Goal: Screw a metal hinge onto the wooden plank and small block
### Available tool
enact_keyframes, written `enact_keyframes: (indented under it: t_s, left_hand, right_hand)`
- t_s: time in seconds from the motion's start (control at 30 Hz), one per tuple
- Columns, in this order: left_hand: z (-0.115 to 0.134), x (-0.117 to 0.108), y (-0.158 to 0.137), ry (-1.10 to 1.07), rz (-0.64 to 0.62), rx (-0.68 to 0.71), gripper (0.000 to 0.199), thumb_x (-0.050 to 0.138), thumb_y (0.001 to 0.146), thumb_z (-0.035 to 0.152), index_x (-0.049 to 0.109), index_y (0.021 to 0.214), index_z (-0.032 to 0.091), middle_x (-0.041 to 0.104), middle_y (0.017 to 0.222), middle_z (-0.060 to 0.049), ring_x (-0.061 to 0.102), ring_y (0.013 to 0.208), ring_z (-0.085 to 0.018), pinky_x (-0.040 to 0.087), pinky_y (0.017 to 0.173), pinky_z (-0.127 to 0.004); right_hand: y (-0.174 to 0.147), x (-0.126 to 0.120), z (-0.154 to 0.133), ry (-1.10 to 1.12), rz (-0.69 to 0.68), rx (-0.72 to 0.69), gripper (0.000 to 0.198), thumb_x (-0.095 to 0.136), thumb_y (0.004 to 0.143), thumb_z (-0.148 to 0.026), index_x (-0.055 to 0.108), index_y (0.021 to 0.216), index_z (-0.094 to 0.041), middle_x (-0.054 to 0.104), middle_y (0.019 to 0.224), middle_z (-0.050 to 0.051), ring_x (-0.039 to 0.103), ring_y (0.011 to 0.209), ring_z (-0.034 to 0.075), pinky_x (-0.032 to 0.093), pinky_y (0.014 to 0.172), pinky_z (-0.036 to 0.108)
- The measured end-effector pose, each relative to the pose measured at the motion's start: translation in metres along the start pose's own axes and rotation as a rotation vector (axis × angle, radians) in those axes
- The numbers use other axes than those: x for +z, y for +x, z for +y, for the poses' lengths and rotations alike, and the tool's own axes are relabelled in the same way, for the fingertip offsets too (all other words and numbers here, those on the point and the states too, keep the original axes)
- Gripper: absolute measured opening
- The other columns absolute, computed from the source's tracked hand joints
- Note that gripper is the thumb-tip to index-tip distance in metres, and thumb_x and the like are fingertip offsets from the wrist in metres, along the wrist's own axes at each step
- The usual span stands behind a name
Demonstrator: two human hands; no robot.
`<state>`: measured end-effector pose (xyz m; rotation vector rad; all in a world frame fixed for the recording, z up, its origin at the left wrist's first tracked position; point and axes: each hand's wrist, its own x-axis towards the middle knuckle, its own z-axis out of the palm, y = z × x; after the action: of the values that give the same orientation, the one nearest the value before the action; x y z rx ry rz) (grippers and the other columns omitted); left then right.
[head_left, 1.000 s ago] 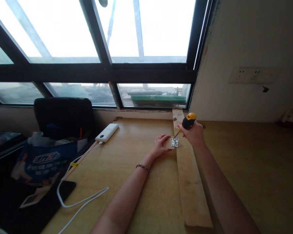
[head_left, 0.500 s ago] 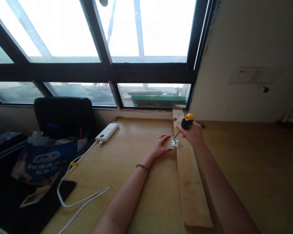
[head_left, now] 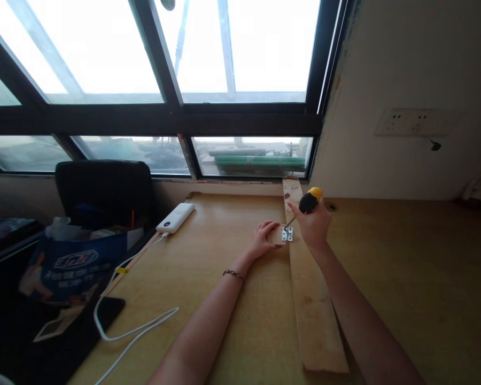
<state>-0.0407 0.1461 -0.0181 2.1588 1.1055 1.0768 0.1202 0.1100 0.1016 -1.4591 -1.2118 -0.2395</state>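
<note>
— While the right hand (head_left: 315, 224) sits over the plank (head_left: 312, 299), what has it got?

— A screwdriver (head_left: 308, 203) with a black and yellow handle. Its fingers are wrapped tight round the handle, and the thin shaft slants down and left to the hinge (head_left: 287, 234).

— Where is the hinge?

— On the table (head_left: 404, 278), toward the far end of the plank. It is small, silver and lies flat, one leaf on the plank, the other on a small wood block (head_left: 277, 235) just left of it.

— And the left hand (head_left: 262, 239)?

— Palm down, fingers spread loosely over that block, touching it and gripping nothing. A bracelet (head_left: 234, 275) circles the wrist.

— Does the tip meet a screw?

— Too small to tell; it ends at the hinge's top edge.

— What else lies about?

— A white power bank (head_left: 176, 217) near the table's far left edge, with a white cable (head_left: 124, 326) trailing toward the viewer. Beyond that edge stand a black chair (head_left: 104, 192) and a blue bag (head_left: 72, 264). A socket plate (head_left: 414, 123) sits on the wall at right, and a window (head_left: 152, 80) runs across the back.
</note>
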Motion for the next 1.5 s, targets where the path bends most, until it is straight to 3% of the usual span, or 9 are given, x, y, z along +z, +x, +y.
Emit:
enact_keyframes:
  t_s: [0.2, 0.33, 0.43, 0.57, 0.67, 0.8, 1.07, 1.27, 1.5]
  left_hand:
    - [0.001, -0.001, 0.000, 0.016, -0.011, -0.015, 0.072, 0.076, 0.053, 0.039, 0.052, 0.119, 0.024, 0.049, 0.122, -0.007, 0.041, 0.114, -0.025, 0.030, 0.099, -0.039]
    - [-0.002, 0.001, 0.000, 0.040, -0.030, -0.023, 0.072, 0.075, 0.053, 0.038, 0.052, 0.119, 0.023, 0.049, 0.122, -0.007, 0.041, 0.114, -0.025, 0.030, 0.099, -0.038]
    - [-0.004, 0.004, 0.001, 0.067, -0.039, -0.027, 0.072, 0.075, 0.053, 0.037, 0.052, 0.119, 0.022, 0.050, 0.122, -0.007, 0.040, 0.114, -0.026, 0.029, 0.098, -0.039]
    - [-0.005, 0.008, 0.002, 0.125, -0.046, -0.022, 0.072, 0.074, 0.052, 0.036, 0.051, 0.119, 0.022, 0.051, 0.121, -0.006, 0.041, 0.114, -0.027, 0.030, 0.097, -0.040]
    - [-0.004, 0.010, 0.000, 0.167, -0.057, -0.021, 0.074, 0.074, 0.052, 0.038, 0.050, 0.120, 0.023, 0.051, 0.122, -0.007, 0.040, 0.115, -0.028, 0.028, 0.097, -0.041]
    - [-0.002, 0.010, -0.003, 0.205, -0.072, -0.029, 0.079, 0.075, 0.051, 0.038, 0.047, 0.123, 0.022, 0.051, 0.124, -0.008, 0.037, 0.119, -0.030, 0.025, 0.098, -0.044]
    - [0.011, 0.009, -0.009, 0.286, -0.021, -0.053, 0.085, 0.075, 0.052, 0.037, 0.039, 0.128, 0.020, 0.041, 0.133, -0.013, 0.030, 0.125, -0.030, 0.021, 0.101, -0.046]
    - [0.034, -0.001, -0.050, 0.326, 0.110, -0.105, 0.077, 0.072, 0.060, 0.029, 0.038, 0.128, 0.021, 0.034, 0.138, -0.014, 0.025, 0.129, -0.030, 0.019, 0.103, -0.049]
    - [0.075, -0.037, -0.118, -0.184, 0.047, -0.225, 0.040, 0.066, 0.067, 0.028, 0.059, 0.105, 0.021, 0.056, 0.118, -0.009, 0.048, 0.115, -0.024, 0.030, 0.103, -0.042]
  right_hand:
    - [0.019, -0.044, -0.007, 0.347, 0.004, 0.183, 0.039, 0.060, 0.067, -0.054, 0.055, 0.074, -0.015, 0.058, 0.061, 0.002, 0.056, 0.050, 0.016, 0.046, 0.050, 0.029]
    - [0.018, -0.096, 0.011, 0.452, -0.072, -0.021, 0.028, 0.064, 0.069, -0.041, 0.057, 0.086, -0.019, 0.061, 0.086, 0.003, 0.061, 0.073, 0.017, 0.051, 0.069, 0.033]
    - [0.001, -0.130, 0.057, 0.232, -0.289, -0.278, 0.022, 0.064, 0.070, -0.033, 0.062, 0.091, -0.023, 0.059, 0.099, 0.006, 0.059, 0.091, 0.020, 0.048, 0.083, 0.036]
    - [-0.028, -0.168, 0.137, -0.026, -0.702, -0.432, 0.036, 0.041, 0.083, -0.019, 0.057, 0.115, -0.028, 0.055, 0.116, 0.009, 0.054, 0.107, 0.022, 0.046, 0.089, 0.036]
    - [-0.040, -0.189, 0.179, -0.121, -0.863, -0.564, 0.045, 0.037, 0.081, -0.010, 0.054, 0.119, -0.029, 0.056, 0.120, 0.008, 0.053, 0.111, 0.021, 0.047, 0.090, 0.035]
    - [-0.042, -0.201, 0.205, -0.175, -0.896, -0.684, 0.049, 0.033, 0.082, -0.003, 0.053, 0.120, -0.027, 0.058, 0.119, 0.008, 0.053, 0.112, 0.019, 0.047, 0.092, 0.033]
    - [-0.038, -0.199, 0.220, -0.194, -0.921, -0.770, 0.049, 0.035, 0.080, 0.001, 0.056, 0.116, -0.024, 0.059, 0.117, 0.009, 0.054, 0.110, 0.018, 0.047, 0.092, 0.031]
    - [-0.038, -0.201, 0.223, -0.234, -0.960, -0.854, 0.054, 0.031, 0.079, 0.004, 0.051, 0.122, -0.022, 0.055, 0.122, 0.011, 0.051, 0.114, 0.019, 0.047, 0.091, 0.031]
    - [-0.034, -0.215, 0.219, -0.269, -0.956, -0.801, 0.057, 0.032, 0.077, 0.004, 0.049, 0.124, -0.024, 0.055, 0.123, 0.007, 0.052, 0.112, 0.017, 0.047, 0.091, 0.029]
